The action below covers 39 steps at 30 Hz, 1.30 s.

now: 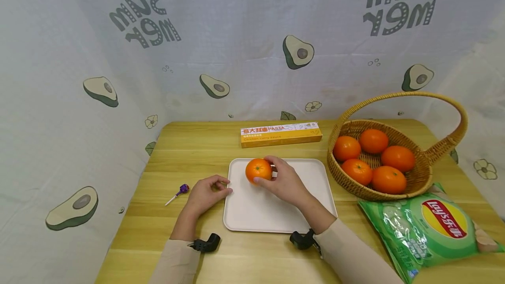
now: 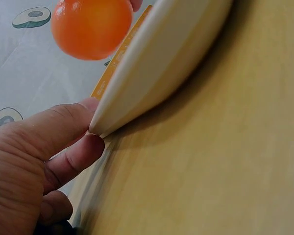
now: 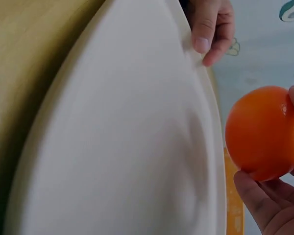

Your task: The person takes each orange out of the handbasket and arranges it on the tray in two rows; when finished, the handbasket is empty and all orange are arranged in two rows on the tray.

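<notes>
**Loose orange in right hand, over tray; five more in basket**

The wicker basket (image 1: 336, 172) is holding five oranges (image 1: 388, 180), its arched handle rising over them. The white tray (image 1: 268, 214) is lying on the wooden table (image 1: 252, 255), nothing resting on its visible surface. Right hand (image 1: 289, 183): thumb and fingers are spreading to fruit width, gripping the loose orange (image 1: 257, 170) above the tray, apart from its surface. Left hand (image 1: 206, 193): thumb and forefinger are nearly closing together, pinching the tray's left rim; other fingers are curling. A pasta box (image 1: 281, 136) is lying behind the tray; a chip bag (image 1: 430, 229) is lying in front of the basket.
</notes>
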Motion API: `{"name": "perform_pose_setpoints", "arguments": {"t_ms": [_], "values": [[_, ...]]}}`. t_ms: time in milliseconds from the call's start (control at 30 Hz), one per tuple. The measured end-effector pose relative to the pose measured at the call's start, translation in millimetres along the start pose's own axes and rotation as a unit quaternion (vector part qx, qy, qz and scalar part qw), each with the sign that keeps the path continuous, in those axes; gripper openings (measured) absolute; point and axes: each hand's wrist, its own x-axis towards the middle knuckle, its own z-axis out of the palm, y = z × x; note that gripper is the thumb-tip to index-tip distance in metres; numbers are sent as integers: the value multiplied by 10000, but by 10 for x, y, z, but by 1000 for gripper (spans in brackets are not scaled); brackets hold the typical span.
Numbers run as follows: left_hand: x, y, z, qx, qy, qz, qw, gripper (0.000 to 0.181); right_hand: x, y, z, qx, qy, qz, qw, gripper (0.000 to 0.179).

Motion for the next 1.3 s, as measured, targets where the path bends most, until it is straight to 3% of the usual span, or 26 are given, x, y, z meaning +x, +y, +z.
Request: {"name": "perform_pose_setpoints", "arguments": {"t_ms": [300,767,1300], "values": [[2,-13,5,-79,8,17,10000,19,102,-67,194,158,-132,66,9998,72],[5,-5,-6,-50,-45,-72,10000,20,286,-128,421,571,8,114,9983,68],[-3,11,-6,-43,-27,-97,9999,17,400,-125,618,544,190,75,9983,69]]}}
